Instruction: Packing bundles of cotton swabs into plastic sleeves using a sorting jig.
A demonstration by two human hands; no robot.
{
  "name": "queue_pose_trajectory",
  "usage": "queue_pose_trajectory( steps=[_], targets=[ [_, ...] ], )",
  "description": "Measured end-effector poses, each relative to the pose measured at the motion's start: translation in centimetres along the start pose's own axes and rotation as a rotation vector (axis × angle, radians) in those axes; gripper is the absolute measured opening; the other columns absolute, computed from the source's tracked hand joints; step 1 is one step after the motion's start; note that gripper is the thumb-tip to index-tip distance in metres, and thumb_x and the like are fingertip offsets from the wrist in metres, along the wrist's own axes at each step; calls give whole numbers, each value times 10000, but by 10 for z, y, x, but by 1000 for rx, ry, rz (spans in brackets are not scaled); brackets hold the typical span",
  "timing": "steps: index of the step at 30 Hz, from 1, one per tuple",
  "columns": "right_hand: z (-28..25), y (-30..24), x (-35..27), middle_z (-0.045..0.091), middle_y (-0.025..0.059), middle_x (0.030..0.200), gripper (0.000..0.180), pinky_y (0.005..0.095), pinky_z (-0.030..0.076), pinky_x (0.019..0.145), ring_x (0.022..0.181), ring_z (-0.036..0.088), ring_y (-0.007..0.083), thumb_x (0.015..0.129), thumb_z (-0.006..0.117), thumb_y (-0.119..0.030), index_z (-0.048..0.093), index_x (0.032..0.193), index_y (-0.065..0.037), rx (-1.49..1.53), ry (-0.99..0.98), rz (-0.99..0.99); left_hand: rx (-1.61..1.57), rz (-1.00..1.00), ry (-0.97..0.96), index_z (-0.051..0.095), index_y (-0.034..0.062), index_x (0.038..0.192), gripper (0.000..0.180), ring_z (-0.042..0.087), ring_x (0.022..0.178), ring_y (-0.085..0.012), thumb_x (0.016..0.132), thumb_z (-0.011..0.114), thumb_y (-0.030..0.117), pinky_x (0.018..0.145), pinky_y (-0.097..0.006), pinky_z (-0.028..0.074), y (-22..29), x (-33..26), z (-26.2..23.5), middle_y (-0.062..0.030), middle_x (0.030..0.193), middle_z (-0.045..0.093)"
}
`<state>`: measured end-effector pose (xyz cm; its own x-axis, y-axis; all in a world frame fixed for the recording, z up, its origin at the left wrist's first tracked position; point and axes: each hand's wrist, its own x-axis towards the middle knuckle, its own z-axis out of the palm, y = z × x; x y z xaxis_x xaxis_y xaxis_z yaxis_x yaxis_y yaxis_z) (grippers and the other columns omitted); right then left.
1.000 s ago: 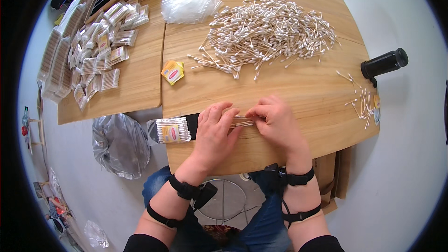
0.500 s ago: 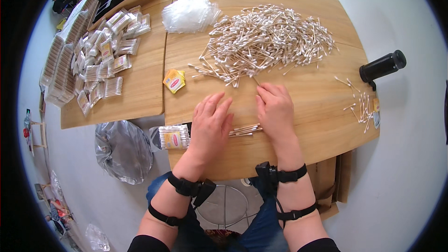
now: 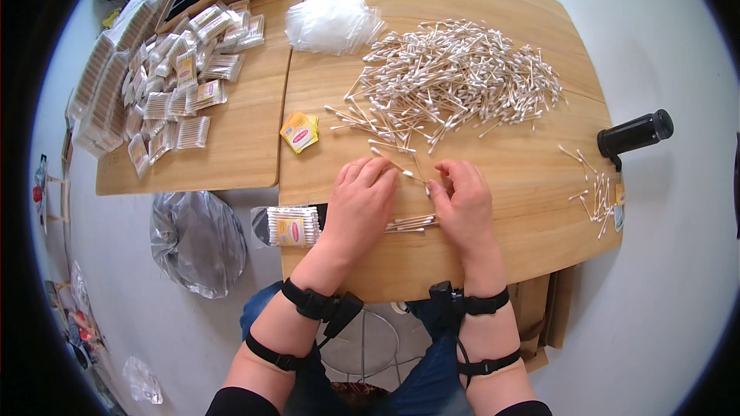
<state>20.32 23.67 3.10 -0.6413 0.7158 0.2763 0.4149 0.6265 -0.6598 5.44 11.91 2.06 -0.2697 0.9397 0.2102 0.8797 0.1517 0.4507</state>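
Note:
My left hand [image 3: 362, 199] is low over the table, its fingers loosely bent and its thumb hidden. It lies beside a short row of cotton swabs [image 3: 411, 224], whose left ends it covers. My right hand [image 3: 464, 204] has its fingers curled, with thumb and forefinger close to a loose cotton swab [image 3: 416, 178] that seems to run between them. Another swab [image 3: 391, 160] slants toward my left fingertips. Left of my left hand is a clear bag of swabs [image 3: 302, 222] with a yellow card inside. Beyond both hands spreads a large heap of swabs [image 3: 462, 81].
Yellow cards [image 3: 299, 132] and a stack of clear bags [image 3: 331, 21] lie behind my left hand. Filled swab packs [image 3: 185, 81] cover the left table. A black bottle [image 3: 636, 132] stands at the right edge near stray swabs [image 3: 597, 200]. A bag-lined bin [image 3: 198, 243] sits below.
My right hand has drawn back from the heap toward me, and swabs now lie between my hands. My left hand has shifted right, its fingers closer together. The whole view has shifted slightly.

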Motion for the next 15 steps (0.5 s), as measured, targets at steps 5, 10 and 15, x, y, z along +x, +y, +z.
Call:
queue_pose_trajectory(
  steps=[5, 10, 15],
  targets=[
    [4, -14, 2, 585, 95, 916, 187, 420, 476, 783, 886, 562, 329, 773, 723, -85, 619, 926, -62, -168, -31, -73, 40, 27, 178, 560, 23, 1311, 451, 460, 1307, -317, 866, 588, 92, 1117, -468, 333, -1, 2, 0, -139, 1392, 519],
    [-5, -3, 1, 581, 100, 851, 149, 410, 476, 762, 857, 564, 314, 769, 724, -90, 645, 893, -65, -71, -181, -85, 133, 36, 139, 534, 32, 1342, 475, 447, 1323, -328, 871, 574, 75, 1142, -487, 296, -5, 0, 8, -135, 1408, 508],
    [-11, 9, -1, 594, 106, 853, 195, 404, 479, 753, 847, 577, 310, 760, 724, -79, 662, 944, -63, -28, -105, -20, 23, -19, 41, 535, 32, 1338, 452, 416, 1359, -331, 892, 572, 93, 1154, -505, 274, -4, 5, 0, -133, 1407, 507]
  ],
)
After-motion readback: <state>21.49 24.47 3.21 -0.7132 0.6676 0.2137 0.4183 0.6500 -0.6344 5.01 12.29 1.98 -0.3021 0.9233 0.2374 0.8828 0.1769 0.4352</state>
